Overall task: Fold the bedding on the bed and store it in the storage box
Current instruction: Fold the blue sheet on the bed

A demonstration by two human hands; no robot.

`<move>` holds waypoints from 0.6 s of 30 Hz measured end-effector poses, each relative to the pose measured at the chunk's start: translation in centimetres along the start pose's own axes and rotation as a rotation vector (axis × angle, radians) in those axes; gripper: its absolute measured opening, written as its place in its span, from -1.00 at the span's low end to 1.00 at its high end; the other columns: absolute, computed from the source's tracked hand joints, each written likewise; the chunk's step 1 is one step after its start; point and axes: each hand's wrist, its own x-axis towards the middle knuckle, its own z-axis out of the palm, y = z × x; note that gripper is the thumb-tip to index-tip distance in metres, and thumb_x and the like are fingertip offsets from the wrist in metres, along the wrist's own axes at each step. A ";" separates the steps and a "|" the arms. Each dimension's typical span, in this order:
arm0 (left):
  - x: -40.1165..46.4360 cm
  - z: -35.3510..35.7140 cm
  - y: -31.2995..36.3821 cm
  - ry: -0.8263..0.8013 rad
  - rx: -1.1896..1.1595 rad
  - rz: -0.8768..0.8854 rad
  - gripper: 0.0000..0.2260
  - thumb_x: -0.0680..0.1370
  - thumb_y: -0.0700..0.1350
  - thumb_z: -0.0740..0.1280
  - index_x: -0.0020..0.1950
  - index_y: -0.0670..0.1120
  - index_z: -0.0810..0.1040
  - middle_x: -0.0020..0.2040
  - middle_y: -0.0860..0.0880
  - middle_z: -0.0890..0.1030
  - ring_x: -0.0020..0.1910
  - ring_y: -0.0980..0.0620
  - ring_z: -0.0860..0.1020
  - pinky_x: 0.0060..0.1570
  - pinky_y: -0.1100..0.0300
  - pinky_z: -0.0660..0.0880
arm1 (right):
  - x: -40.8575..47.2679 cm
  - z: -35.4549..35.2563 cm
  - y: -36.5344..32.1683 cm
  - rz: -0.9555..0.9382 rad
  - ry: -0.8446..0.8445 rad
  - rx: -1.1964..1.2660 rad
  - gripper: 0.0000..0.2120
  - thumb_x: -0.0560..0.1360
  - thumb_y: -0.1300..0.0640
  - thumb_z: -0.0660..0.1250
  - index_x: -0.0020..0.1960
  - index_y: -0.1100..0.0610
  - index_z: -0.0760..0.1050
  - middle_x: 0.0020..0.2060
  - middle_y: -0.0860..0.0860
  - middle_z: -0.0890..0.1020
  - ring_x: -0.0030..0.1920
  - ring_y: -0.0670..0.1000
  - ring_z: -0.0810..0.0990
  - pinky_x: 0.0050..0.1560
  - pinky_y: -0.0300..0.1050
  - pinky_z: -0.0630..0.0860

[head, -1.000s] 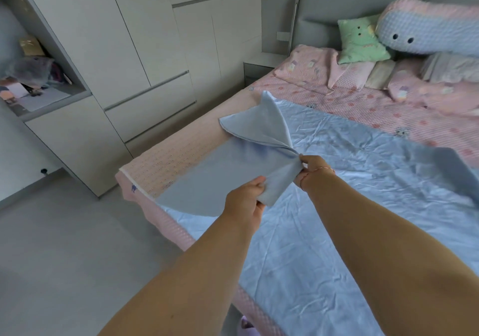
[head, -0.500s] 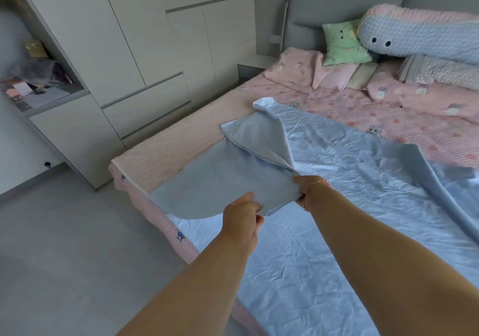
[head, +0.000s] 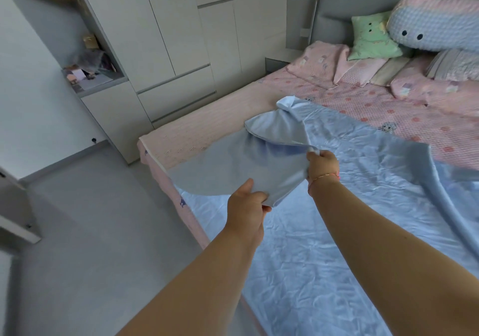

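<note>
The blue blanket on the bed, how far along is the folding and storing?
Early. Done: one corner of the blue blanket is lifted and turned back. In hand: the left hand and right hand pinch that edge. Left: most of it lies spread and wrinkled on the bed; no storage box is in view.

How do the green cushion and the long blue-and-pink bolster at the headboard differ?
The green cushion is small, squarish and smooth; the bolster is long, rounded and bumpy-textured. The green cushion is a single pale green with faint printed figures; the bolster is blue with a pink strip and two dark eye dots. The bolster's end overlaps the cushion's right edge. Both lean against the grey headboard.
</note>
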 end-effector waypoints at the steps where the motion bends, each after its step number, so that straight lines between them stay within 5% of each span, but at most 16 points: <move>1: -0.5 0.1 -0.3 -0.031 0.006 0.022 -0.68 0.48 -0.42 0.19 0.10 -0.15 0.60 0.13 -0.15 0.59 -0.06 0.01 0.50 -0.19 0.23 0.44 | -0.4 -0.5 0.0 -0.032 0.038 0.003 -0.82 0.52 0.09 0.27 -0.17 0.18 0.40 -0.36 0.03 0.41 -0.34 0.05 0.37 -0.31 -0.16 0.40; 6: -5.0 1.5 -2.7 0.003 0.021 -0.029 -0.69 0.53 -0.43 0.19 -0.06 -0.03 0.55 -0.05 0.02 0.59 -0.14 0.05 0.50 -0.27 0.29 0.44 | -2.4 -5.5 1.9 0.019 0.045 -0.041 -0.76 0.50 0.09 0.27 -0.29 0.15 0.35 -0.34 0.12 0.42 -0.26 0.09 0.40 -0.16 0.05 0.52; 8: -6.5 1.6 -3.7 -0.011 0.023 -0.055 -0.70 0.53 -0.43 0.20 -0.01 -0.06 0.56 -0.01 0.00 0.60 -0.13 0.05 0.50 -0.27 0.29 0.44 | -3.4 -7.4 2.6 0.038 0.029 -0.061 -0.79 0.50 0.10 0.27 -0.25 0.17 0.37 -0.35 0.09 0.42 -0.23 0.10 0.42 -0.13 0.05 0.52; 11: -9.0 1.5 -5.5 -0.021 -0.008 -0.055 -0.67 0.52 -0.46 0.19 -0.19 -0.04 0.52 -0.09 0.00 0.57 -0.14 0.04 0.49 -0.24 0.25 0.40 | -5.1 -10.3 3.4 0.022 0.005 -0.070 -0.86 0.53 0.13 0.26 -0.13 0.20 0.41 -0.34 0.07 0.43 -0.20 0.10 0.45 -0.15 0.03 0.54; 18: -16.7 1.4 -12.0 -0.069 -0.079 -0.019 -0.68 0.50 -0.44 0.18 0.08 -0.15 0.60 0.09 -0.09 0.61 -0.02 -0.02 0.51 -0.20 0.22 0.41 | -11.1 -19.6 5.3 -0.009 -0.032 -0.113 -0.83 0.53 0.08 0.29 -0.08 0.19 0.42 -0.25 0.12 0.48 -0.28 0.09 0.46 -0.26 -0.03 0.59</move>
